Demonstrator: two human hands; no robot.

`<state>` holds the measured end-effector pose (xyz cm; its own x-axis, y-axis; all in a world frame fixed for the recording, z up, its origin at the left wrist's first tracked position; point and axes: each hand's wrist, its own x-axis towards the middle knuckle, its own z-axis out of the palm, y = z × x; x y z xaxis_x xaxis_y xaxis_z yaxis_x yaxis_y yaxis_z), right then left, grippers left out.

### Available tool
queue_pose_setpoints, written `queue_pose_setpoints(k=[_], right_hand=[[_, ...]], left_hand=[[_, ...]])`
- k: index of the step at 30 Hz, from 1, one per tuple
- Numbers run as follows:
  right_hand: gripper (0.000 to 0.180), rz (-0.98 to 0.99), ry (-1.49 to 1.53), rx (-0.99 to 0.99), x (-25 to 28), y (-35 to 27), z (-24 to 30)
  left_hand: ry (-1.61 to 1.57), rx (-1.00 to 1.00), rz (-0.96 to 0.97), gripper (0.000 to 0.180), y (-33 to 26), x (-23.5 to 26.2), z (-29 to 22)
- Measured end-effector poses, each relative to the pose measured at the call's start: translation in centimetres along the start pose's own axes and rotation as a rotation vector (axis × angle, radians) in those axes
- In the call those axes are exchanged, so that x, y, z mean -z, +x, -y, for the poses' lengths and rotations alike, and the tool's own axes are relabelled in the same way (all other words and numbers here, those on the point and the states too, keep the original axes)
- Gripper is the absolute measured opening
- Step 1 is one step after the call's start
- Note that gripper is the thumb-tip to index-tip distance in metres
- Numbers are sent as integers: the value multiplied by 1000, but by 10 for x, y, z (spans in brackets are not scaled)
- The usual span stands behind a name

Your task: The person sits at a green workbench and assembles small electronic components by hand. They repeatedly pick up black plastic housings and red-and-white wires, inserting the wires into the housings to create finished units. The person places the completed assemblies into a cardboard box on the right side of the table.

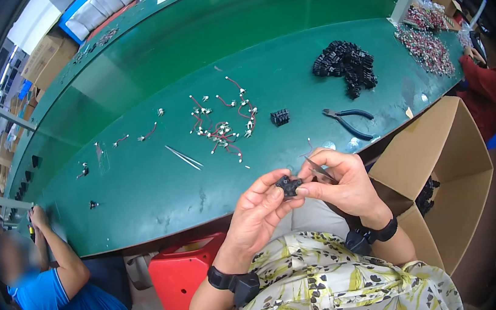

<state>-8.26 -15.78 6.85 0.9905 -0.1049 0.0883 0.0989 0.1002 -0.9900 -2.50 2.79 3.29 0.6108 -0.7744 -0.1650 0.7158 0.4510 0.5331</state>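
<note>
Just past the table's near edge, my left hand point(253, 211) pinches a small black plastic block point(289, 186) between thumb and fingertips. My right hand point(352, 185) is closed round a thin, pointed metal tool that looks like tweezers point(321, 171). Its thumb and fingertips also meet the right side of the block. Details of the block's face are too small to make out. Ahead of my hands on the green table point(157, 214) sits a row of similar black blocks point(280, 117). Pliers point(351, 122) with dark blue handles lie to its right.
Silver tweezers point(184, 158) lie left of centre, near scattered red wires with white ends point(221, 135). A black block pile point(345, 65) and a wire heap point(425, 49) are farther right. An open carton point(460, 192) stands by my right arm. People work on both sides.
</note>
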Motion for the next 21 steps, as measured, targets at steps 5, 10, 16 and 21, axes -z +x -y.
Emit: queue_pose_setpoints(k=[5, 10, 16, 21], right_hand=[[17, -55, 267, -177, -1, -18, 12], [18, 16, 171, -169, -8, -32, 17], [20, 39, 151, -144, 1, -23, 10], [26, -171, 314, -207, -9, -14, 8]], left_hand=[[-80, -108, -30, 33, -15, -9, 6], [-79, -130, -4, 33, -25, -10, 9], [-33, -122, -21, 36, -23, -2, 8], [67, -216, -92, 36, -8, -6, 13]])
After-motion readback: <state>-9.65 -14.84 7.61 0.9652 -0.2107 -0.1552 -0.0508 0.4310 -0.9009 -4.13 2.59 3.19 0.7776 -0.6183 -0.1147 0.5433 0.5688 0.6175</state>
